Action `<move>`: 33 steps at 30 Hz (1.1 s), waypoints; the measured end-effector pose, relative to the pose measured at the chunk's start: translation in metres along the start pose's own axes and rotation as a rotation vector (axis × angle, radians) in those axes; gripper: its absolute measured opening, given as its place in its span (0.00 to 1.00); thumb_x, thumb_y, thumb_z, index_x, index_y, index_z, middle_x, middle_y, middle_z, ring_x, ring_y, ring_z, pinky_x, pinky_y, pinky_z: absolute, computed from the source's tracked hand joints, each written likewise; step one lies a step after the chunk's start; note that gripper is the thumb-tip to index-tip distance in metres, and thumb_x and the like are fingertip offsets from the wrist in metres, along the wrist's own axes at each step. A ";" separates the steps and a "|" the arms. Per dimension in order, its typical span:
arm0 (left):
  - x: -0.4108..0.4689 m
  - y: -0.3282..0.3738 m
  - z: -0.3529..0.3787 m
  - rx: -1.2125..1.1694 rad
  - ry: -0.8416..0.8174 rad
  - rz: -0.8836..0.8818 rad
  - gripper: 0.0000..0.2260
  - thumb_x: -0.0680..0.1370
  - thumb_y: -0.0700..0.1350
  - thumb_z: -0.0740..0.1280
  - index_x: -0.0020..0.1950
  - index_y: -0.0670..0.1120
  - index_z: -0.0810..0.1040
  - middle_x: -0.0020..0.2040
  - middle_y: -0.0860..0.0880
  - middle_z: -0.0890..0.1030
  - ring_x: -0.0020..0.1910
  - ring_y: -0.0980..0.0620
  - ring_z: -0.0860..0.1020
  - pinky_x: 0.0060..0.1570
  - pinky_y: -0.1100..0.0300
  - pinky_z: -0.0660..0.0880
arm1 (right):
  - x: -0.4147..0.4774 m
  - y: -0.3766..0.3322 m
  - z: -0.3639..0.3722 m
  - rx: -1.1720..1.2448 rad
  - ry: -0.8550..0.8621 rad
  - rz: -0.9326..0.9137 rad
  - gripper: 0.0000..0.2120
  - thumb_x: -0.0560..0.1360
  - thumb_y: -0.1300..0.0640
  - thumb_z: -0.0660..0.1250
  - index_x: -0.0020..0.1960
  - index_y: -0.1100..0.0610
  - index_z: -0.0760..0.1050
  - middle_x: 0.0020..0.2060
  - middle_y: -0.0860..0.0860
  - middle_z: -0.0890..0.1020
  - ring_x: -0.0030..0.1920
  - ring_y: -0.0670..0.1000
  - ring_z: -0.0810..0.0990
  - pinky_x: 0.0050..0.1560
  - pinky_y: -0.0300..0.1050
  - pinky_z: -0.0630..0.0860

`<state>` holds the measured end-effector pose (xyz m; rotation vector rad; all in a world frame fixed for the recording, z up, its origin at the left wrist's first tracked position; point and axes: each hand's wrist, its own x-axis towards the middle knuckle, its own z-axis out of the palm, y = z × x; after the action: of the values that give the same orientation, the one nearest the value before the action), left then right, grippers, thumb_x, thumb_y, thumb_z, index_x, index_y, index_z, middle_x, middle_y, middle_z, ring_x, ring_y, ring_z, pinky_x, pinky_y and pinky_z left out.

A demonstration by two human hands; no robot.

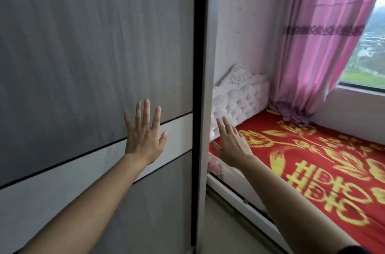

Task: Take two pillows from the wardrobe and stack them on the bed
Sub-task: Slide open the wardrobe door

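Note:
The grey wardrobe door (pixel 87 49) fills the left half of the view and is closed, with a pale band across it. My left hand (pixel 144 135) lies flat on that door, fingers spread, over the pale band. My right hand (pixel 231 143) reaches forward past the wardrobe's right edge (pixel 203 108), fingers apart and holding nothing. It hovers over the near corner of the bed (pixel 325 162), which has a red cover with gold patterns. No pillows are in view; the wardrobe's inside is hidden.
A white tufted headboard (pixel 237 95) stands against the wall behind the bed. A pink and purple curtain (pixel 320 45) hangs at the right beside a window (pixel 366 45). The white bed frame rail (pixel 239 197) runs along the floor.

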<state>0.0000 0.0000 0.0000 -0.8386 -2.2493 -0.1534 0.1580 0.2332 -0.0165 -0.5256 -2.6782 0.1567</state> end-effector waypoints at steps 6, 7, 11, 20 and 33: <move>0.045 -0.031 0.042 0.117 0.149 -0.013 0.35 0.78 0.62 0.52 0.80 0.47 0.49 0.80 0.38 0.44 0.79 0.39 0.44 0.71 0.32 0.36 | 0.090 -0.039 0.035 0.284 0.036 -0.032 0.34 0.82 0.48 0.57 0.81 0.57 0.45 0.81 0.54 0.51 0.80 0.55 0.53 0.77 0.52 0.57; 0.044 -0.035 0.052 0.190 0.161 0.012 0.35 0.78 0.63 0.52 0.80 0.48 0.49 0.80 0.38 0.44 0.79 0.38 0.43 0.71 0.32 0.34 | 0.099 -0.044 0.043 0.329 0.040 -0.022 0.34 0.82 0.49 0.57 0.81 0.58 0.45 0.81 0.55 0.51 0.80 0.54 0.51 0.77 0.49 0.55; 0.047 -0.043 0.081 0.328 0.241 0.031 0.36 0.78 0.66 0.52 0.80 0.48 0.48 0.80 0.39 0.42 0.79 0.38 0.42 0.70 0.29 0.34 | 0.138 -0.056 0.080 0.543 0.067 0.134 0.34 0.82 0.50 0.56 0.81 0.60 0.43 0.81 0.55 0.51 0.80 0.53 0.49 0.77 0.45 0.48; 0.049 -0.042 0.089 0.412 0.339 0.002 0.35 0.78 0.65 0.58 0.80 0.51 0.53 0.80 0.41 0.43 0.79 0.40 0.42 0.71 0.28 0.39 | 0.182 -0.048 0.130 1.008 0.154 0.500 0.21 0.83 0.54 0.51 0.69 0.66 0.67 0.64 0.68 0.76 0.65 0.67 0.74 0.65 0.55 0.68; 0.043 -0.036 0.082 0.471 0.250 -0.130 0.37 0.77 0.68 0.56 0.79 0.53 0.47 0.79 0.46 0.34 0.78 0.41 0.37 0.71 0.29 0.37 | 0.168 -0.031 0.146 1.092 0.127 0.300 0.27 0.82 0.47 0.54 0.78 0.58 0.58 0.73 0.58 0.70 0.74 0.58 0.67 0.73 0.50 0.63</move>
<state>-0.0931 0.0225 -0.0270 -0.3968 -1.9857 0.1969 -0.0542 0.2645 -0.0825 -0.5098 -1.9473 1.4753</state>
